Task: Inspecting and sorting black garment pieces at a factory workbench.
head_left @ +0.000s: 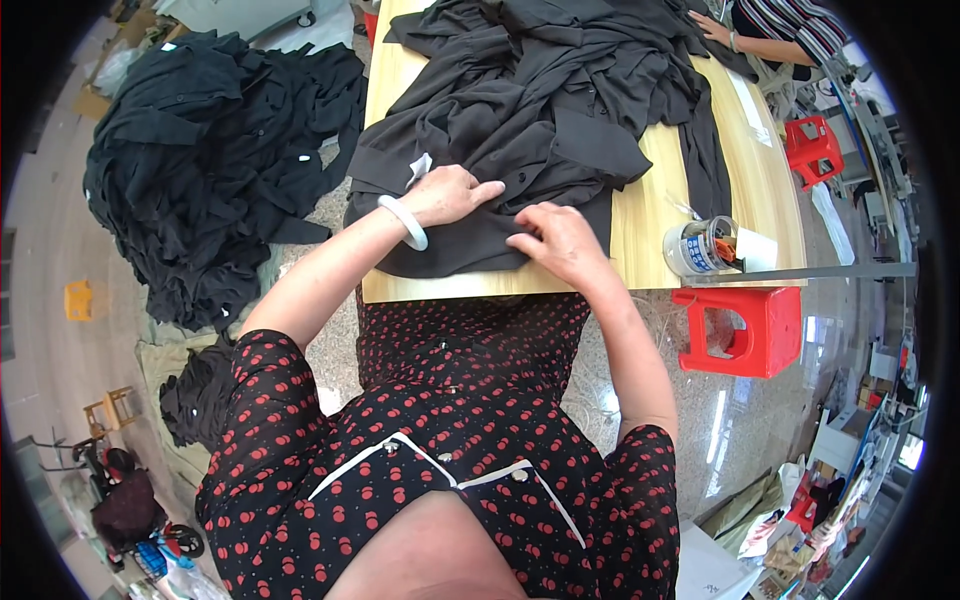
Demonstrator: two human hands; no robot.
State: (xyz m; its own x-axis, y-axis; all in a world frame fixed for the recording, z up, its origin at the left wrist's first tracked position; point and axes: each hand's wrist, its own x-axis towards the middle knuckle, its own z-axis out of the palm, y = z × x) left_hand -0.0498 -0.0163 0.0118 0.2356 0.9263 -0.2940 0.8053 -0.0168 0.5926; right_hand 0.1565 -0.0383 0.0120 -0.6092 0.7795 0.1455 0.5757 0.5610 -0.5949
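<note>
A black garment (440,255) with dark buttons lies crumpled at the near edge of the wooden table. On its upper left part rests my left hand (445,195), with a pale bangle at the wrist and the thumb stretched out to the right; the other fingertips are partly hidden. A small white label (419,168) sticks up from the cloth beside this hand. To the right, my right hand (562,242) is over the same garment, its fingers bent and the thumb apart from the index finger. Whether the fingertips touch the cloth is hard to see.
More black garments (600,60) cover the far part of the table (660,215). Another person's hand (712,30) touches them at the far right. A tin of tools (700,247) stands near the right corner, above a red stool (745,330). Left lies a dark clothes heap (200,150).
</note>
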